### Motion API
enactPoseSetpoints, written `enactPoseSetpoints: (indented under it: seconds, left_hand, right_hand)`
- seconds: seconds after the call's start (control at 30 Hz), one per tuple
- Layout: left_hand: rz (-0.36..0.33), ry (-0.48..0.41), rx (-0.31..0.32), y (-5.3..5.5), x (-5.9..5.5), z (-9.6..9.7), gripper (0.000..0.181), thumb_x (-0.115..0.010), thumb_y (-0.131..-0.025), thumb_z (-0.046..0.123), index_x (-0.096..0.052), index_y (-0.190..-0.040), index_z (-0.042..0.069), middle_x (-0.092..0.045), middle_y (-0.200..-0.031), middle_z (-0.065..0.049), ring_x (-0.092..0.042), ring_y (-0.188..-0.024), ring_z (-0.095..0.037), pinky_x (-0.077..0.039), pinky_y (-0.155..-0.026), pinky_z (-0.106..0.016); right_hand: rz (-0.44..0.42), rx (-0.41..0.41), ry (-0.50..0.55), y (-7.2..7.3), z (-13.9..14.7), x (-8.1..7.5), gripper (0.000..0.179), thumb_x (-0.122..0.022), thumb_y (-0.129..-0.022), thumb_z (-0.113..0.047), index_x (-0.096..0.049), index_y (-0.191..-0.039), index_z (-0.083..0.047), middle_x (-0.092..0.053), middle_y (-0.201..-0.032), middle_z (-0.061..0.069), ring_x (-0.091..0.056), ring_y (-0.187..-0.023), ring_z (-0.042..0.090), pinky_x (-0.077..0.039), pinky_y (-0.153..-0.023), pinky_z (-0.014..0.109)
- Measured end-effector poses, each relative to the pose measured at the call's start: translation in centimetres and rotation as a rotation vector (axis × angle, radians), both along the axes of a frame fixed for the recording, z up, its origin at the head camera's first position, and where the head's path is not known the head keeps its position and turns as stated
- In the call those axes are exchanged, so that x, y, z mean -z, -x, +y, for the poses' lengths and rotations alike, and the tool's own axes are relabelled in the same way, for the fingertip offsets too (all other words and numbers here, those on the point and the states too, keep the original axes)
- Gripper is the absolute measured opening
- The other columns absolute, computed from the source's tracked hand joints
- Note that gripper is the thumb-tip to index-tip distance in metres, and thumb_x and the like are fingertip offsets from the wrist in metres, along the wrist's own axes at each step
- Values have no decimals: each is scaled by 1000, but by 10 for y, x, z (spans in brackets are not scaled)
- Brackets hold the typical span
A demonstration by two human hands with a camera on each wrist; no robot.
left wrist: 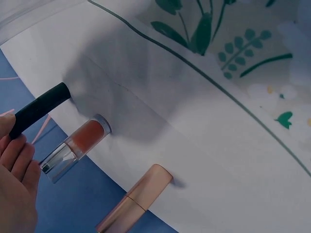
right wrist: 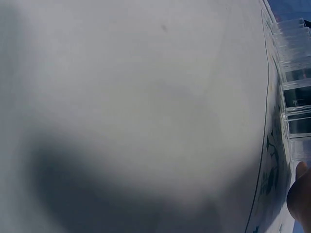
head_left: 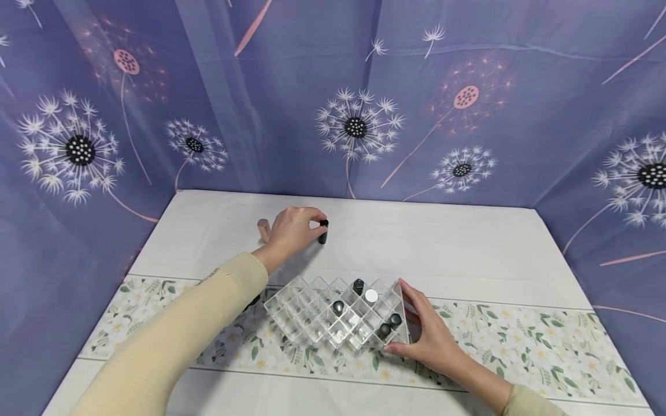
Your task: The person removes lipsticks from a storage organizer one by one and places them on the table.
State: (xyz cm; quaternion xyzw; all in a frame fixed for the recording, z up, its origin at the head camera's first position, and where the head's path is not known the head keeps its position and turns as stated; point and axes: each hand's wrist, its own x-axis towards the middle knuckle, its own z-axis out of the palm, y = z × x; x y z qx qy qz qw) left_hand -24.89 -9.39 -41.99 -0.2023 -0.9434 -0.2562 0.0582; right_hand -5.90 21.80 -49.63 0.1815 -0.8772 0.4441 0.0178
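- Left hand (head_left: 295, 229)'s pinching a slim black cylindrical tube (head_left: 323, 232), far side
- Right hand (head_left: 429, 336)'s gripping the right end of the clear plastic diamond-grid organizer (head_left: 312, 316), nearer
- Partway done, I'd guess: five dark or white caps (head_left: 338, 307) slotted; rose-gold tube (left wrist: 141, 194) and clear-and-orange tube (left wrist: 80, 145) outside

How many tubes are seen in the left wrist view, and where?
3: the black tube in the left hand; the orange tube between the others; the rose-gold tube at the bottom edge. The hand may hide more.
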Motion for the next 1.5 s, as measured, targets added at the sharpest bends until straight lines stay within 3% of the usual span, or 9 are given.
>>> enactPoseSetpoints:
  seconds: [0.2,0.43,0.53,0.67,0.8,1.07,1.2,1.3,1.5]
  left_hand:
    - [-7,15,-10,-1,0,-2,28,-85,-94,28,-82,-120,19,-81,-117,3,-76,-102,-27,-60,-84,-42]
    - [-54,36,-33,-2,-4,-3,37,-83,-95,36,-78,-129,23,-78,-128,2,-74,-109,-29,-58,-90,-47]
    - [-103,46,-65,-3,-8,-3,41,-81,-96,41,-76,-133,26,-76,-131,6,-72,-114,-31,-51,-102,-63]
    - [-148,56,-123,-6,-13,-3,44,-82,-94,48,-75,-135,34,-75,-132,12,-71,-113,-31,-38,-98,-84]
    - [-179,64,-152,-9,-21,-3,48,-84,-91,52,-73,-136,40,-73,-136,12,-69,-116,-30,-35,-92,-90]
    - [-155,61,-68,-19,-37,-12,59,-87,-85,56,-73,-139,37,-72,-139,10,-67,-127,-29,-52,-75,-68]
    - [-129,14,27,-24,-45,-21,62,-89,-85,51,-73,-140,28,-74,-136,4,-72,-90,-23,-58,-77,-51]
    - [-111,-29,74,-27,-50,-28,63,-91,-84,46,-74,-139,22,-76,-133,-1,-52,-56,-16,-58,-89,-45]
    - [-51,-62,129,-35,-58,-41,64,-94,-81,42,-75,-138,18,-78,-126,-4,-31,-49,-9,-54,-81,-40]
  right_hand:
    - [-8,7,-9,0,-1,-2,130,-103,-67,-34,-27,-169,-9,-47,-161,17,-52,-141,40,-40,-114,16]
    - [-1,9,-9,0,0,-1,130,-103,-67,-34,-27,-170,-12,-49,-160,16,-52,-143,22,-39,-114,15]
    - [6,8,-13,0,0,-1,130,-103,-67,-34,-27,-170,-12,-49,-160,16,-52,-143,19,-39,-114,14]
    - [1,6,-15,0,0,-1,130,-103,-67,-33,-27,-170,-11,-48,-160,16,-52,-143,23,-40,-114,15]
    - [-4,6,-12,0,0,-1,130,-103,-68,-32,-27,-170,-10,-47,-160,16,-53,-143,24,-41,-113,16]
    - [-12,5,-18,0,0,-2,130,-103,-68,-31,-26,-170,-11,-47,-160,17,-53,-142,29,-44,-114,20]
    - [-25,5,-20,0,1,-3,131,-103,-67,-32,-26,-171,-13,-48,-160,17,-54,-140,39,-47,-114,30]
    - [-31,3,-19,0,0,-3,131,-103,-68,-32,-25,-171,-13,-47,-160,17,-54,-140,41,-48,-114,33]
    - [-22,5,-19,-1,0,-3,130,-103,-68,-32,-25,-171,-14,-48,-160,16,-54,-140,36,-46,-113,24]
